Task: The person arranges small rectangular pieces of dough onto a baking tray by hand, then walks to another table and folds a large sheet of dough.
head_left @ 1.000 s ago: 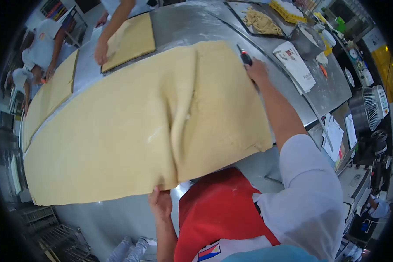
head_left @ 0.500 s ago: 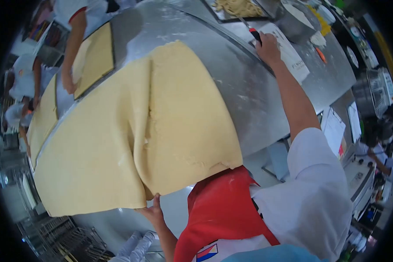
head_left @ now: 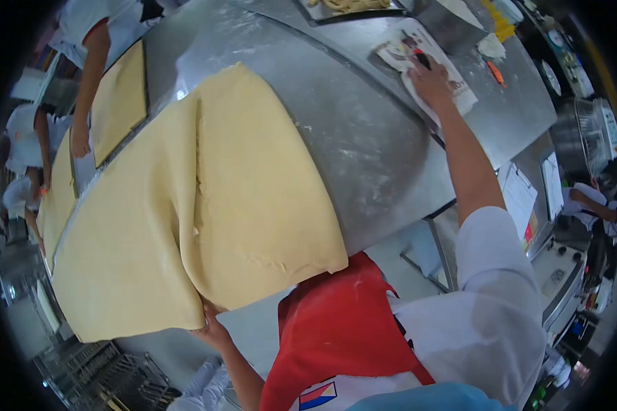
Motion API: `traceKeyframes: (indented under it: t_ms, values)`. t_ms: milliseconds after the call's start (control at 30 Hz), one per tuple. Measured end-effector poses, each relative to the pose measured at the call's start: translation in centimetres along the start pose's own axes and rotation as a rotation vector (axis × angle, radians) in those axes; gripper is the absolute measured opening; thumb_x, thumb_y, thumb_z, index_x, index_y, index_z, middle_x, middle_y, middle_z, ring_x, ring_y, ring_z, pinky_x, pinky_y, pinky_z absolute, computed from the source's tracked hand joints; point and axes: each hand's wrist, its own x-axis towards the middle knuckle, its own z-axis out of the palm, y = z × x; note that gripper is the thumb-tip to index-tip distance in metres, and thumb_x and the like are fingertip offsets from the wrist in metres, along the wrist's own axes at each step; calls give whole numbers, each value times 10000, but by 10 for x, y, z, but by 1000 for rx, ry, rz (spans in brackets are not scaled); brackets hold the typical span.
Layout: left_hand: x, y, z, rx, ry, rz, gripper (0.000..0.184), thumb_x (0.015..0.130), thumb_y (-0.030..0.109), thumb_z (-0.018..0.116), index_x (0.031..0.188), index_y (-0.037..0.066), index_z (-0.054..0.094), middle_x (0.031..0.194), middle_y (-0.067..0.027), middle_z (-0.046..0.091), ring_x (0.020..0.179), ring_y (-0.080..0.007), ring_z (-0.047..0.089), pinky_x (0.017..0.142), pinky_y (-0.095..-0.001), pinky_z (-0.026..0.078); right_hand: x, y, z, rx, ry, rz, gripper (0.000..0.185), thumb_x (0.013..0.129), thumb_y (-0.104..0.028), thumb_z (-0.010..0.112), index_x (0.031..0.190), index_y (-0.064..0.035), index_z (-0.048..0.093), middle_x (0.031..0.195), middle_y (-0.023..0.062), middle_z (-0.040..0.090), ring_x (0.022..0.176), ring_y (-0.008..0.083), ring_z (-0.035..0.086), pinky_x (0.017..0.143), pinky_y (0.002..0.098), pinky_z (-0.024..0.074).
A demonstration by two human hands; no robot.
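Observation:
A large pale yellow dough sheet [head_left: 267, 198] lies over the steel table [head_left: 384, 151], with a raised fold running down its middle and its front edge hanging over the side. At the front edge by the fold, my left hand [head_left: 212, 330] grips the dough sheet, its fingertips partly hidden under it. Beyond the sheet, to the right, my right hand [head_left: 432, 79] is closed around a black and red handled tool [head_left: 423, 60] over a printed paper bag [head_left: 461, 92]. The tool's far end is hard to make out.
A co-worker's arm [head_left: 82, 103] reaches to another dough slab [head_left: 120, 103] at the upper left. A metal pot [head_left: 445, 27], a tray [head_left: 312, 10] and an orange-handled tool [head_left: 495, 72] are at the upper right. A long metal strip [head_left: 336, 58] crosses the table.
My right hand has moved with the tool from the dough's far right edge to the paper bag. The dough sheet sits further left in view. My left hand stays at its front edge.

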Motion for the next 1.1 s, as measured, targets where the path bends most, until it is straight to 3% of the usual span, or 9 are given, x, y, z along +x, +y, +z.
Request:
traceKeyframes:
  t_ms: [233, 300, 333, 467, 567, 700, 833, 967, 1100]
  values:
    - [20, -16, -23, 96, 58, -16, 508, 965, 242, 777, 1336, -64, 612, 1259, -179, 649, 1126, -315, 657, 913, -397, 542, -26, -54, -29, -181, 277, -66, 556, 1027, -353, 570, 1561, -222, 491, 1513, 222, 521, 1503, 380, 370, 1203, 606, 313]
    - [47, -3, -52, -117, -19, -261, 456, 1003, 250, 725, 1306, -75, 625, 1194, -151, 703, 1041, -287, 697, 913, -384, 548, -31, -80, -2, 383, 674, -548, 501, 988, -256, 640, 1463, -110, 583, 1265, 166, 699, 1268, 355, 606, 1068, 523, 464]
    - [64, 6, -61, -345, 36, -329, 431, 1024, 255, 694, 1294, -74, 629, 1176, -145, 709, 1008, -285, 707, 916, -394, 557, -62, -122, -14, 596, 461, -492, 376, 985, -261, 670, 1291, -42, 677, 1015, 93, 751, 868, 268, 721, 779, 410, 572]
    - [131, -71, -64, -996, 271, -644, 410, 1063, 256, 632, 1330, -53, 597, 1223, -147, 690, 1068, -289, 699, 916, -458, 585, -151, -238, -31, 1227, -687, -74, 432, 1001, -403, 681, 1121, 12, 706, 910, 102, 722, 642, 148, 680, 529, 301, 534]
    - [117, -59, -60, -1075, 274, -753, 428, 1044, 227, 659, 1375, -29, 570, 1266, -140, 668, 1145, -295, 667, 925, -468, 581, -149, -248, -33, 1241, -805, -127, 507, 988, -427, 692, 1137, 57, 674, 921, 112, 729, 687, 171, 699, 553, 315, 550]
    - [86, -34, -64, -679, -79, -603, 508, 990, 156, 718, 1441, 16, 531, 1337, -124, 646, 1234, -302, 635, 997, -461, 563, -174, -259, 1, 857, -93, -470, 563, 903, -337, 787, 1203, 104, 608, 1048, 166, 721, 836, 258, 726, 723, 368, 594]
    - [87, 1, -62, -535, 2, -562, 465, 962, 83, 718, 1391, -12, 564, 1260, -117, 664, 1144, -286, 665, 924, -436, 578, -172, -283, -31, 1404, -545, -137, 541, 869, -210, 798, 1248, 111, 584, 1090, 188, 710, 905, 271, 726, 799, 386, 592]
    - [84, 26, -60, -1094, -33, -639, 414, 1032, 142, 644, 1407, -4, 547, 1293, -146, 660, 1165, -304, 673, 942, -457, 593, -124, -250, -103, 1427, -602, -346, 491, 855, -118, 762, 1268, 97, 607, 1101, 164, 711, 963, 231, 710, 813, 382, 584]
    - [15, 45, 5, -1319, 18, -780, 431, 1086, 199, 554, 1463, 4, 477, 1415, -170, 597, 1286, -330, 607, 1083, -497, 536, -96, -172, -112, 1479, -195, -408, 473, 860, -173, 754, 1245, 73, 632, 1100, 150, 713, 930, 197, 691, 828, 339, 556]
